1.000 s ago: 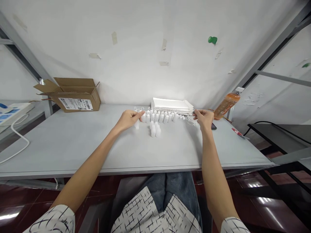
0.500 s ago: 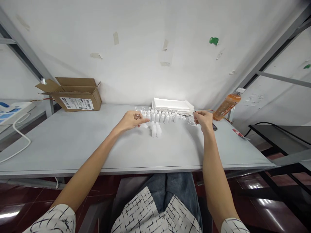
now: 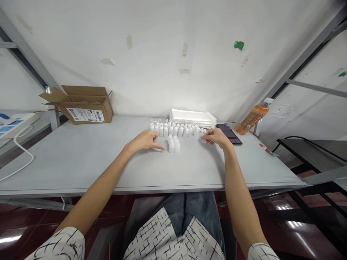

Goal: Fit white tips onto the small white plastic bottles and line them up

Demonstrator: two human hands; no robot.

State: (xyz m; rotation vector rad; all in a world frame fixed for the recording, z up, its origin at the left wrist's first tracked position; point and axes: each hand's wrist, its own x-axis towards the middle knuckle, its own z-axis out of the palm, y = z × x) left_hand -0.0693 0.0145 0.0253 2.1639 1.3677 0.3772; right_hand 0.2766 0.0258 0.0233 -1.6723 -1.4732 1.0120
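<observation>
My left hand (image 3: 145, 141) is low over the table, its thumb stretched out and its other fingers curled. A small white bottle (image 3: 158, 149) shows partly under that thumb, mostly hidden by the hand. Just right of it, several uncapped white bottles (image 3: 174, 145) stand close together. Behind them is a row of small white bottles (image 3: 176, 130) with looped caps. At the row's right end my right hand (image 3: 214, 137) pinches a small white looped cap (image 3: 204, 141). A few loose white pieces (image 3: 202, 131) lie beside its fingers.
A stack of white trays or sheets (image 3: 192, 116) is behind the row. A dark phone or tablet (image 3: 230, 135) lies by a tilted orange drink bottle (image 3: 253, 117). An open cardboard box (image 3: 81, 106) stands at the back left. The wall closes off the table's far side.
My left hand has moved toward me from the row's left end, the small bottle with it. My right hand has shifted left from the cap pile, uncovering the dark device.
</observation>
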